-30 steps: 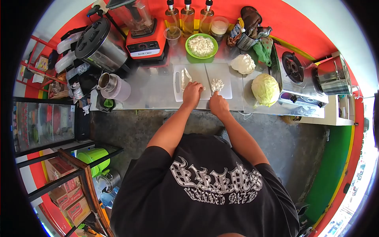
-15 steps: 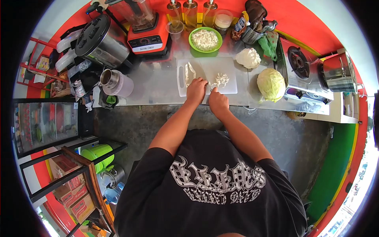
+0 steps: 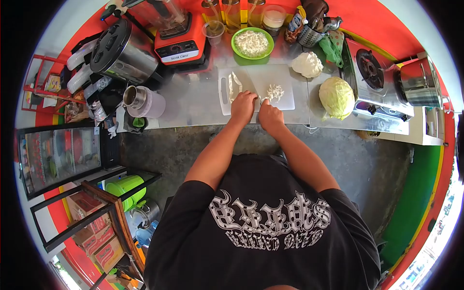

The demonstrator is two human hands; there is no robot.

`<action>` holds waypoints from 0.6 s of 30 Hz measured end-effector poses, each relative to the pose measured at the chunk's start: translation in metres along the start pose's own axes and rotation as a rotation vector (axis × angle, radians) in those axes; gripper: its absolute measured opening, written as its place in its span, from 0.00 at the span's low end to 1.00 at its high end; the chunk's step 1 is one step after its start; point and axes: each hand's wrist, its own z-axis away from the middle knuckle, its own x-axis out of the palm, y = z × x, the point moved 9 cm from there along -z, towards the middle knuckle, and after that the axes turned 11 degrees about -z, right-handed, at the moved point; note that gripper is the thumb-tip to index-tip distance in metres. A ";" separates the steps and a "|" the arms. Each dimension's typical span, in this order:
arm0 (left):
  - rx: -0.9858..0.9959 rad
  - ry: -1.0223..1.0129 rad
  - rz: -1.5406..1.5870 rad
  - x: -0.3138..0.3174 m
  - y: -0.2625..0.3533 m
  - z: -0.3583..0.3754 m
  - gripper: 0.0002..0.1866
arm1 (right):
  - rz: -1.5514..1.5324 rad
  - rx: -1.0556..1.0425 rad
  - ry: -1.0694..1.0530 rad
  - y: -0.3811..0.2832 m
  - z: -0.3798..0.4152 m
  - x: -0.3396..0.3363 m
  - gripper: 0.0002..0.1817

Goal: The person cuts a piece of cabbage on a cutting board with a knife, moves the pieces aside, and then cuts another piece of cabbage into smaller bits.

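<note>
On the white cutting board [image 3: 258,72], my left hand [image 3: 244,105] has its fingers curled and pressed down at the lower middle, on pale strips mostly hidden by the fingers. Close to its right, my right hand [image 3: 271,116] is closed around a knife [image 3: 261,99]; only a little of the blade shows between the hands. Long white strips [image 3: 235,84] lie at the board's left. A small heap of chopped white pieces [image 3: 275,92] rests right of the knife. Behind the board stands a green bowl [image 3: 253,57] full of white shreds [image 3: 251,43].
A pale green cabbage [image 3: 337,98] and a white, lumpy vegetable piece [image 3: 307,65] sit right of the board. Farther right is a gas stove [image 3: 369,70] with a pot [image 3: 419,84]. A red blender [image 3: 180,48] and a lidded jug [image 3: 145,101] stand left.
Both hands stay close together over the board, with only slight movement at the knife. The whole view has shifted a little as the head moved.
</note>
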 end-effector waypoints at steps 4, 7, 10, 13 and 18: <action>-0.015 -0.020 0.001 0.003 -0.003 -0.003 0.07 | 0.000 -0.018 -0.014 -0.006 0.009 -0.007 0.13; -0.017 -0.018 0.011 0.001 -0.003 -0.004 0.06 | -0.011 0.045 -0.064 -0.004 0.016 0.004 0.13; -0.010 0.003 0.023 0.002 -0.005 -0.005 0.06 | -0.054 0.040 -0.072 -0.006 0.008 0.003 0.13; -0.024 0.005 0.042 0.001 -0.008 -0.003 0.06 | -0.031 -0.026 -0.039 -0.009 0.002 -0.006 0.14; -0.086 -0.068 0.061 0.004 -0.014 -0.013 0.05 | -0.025 0.011 -0.053 -0.005 0.012 0.003 0.13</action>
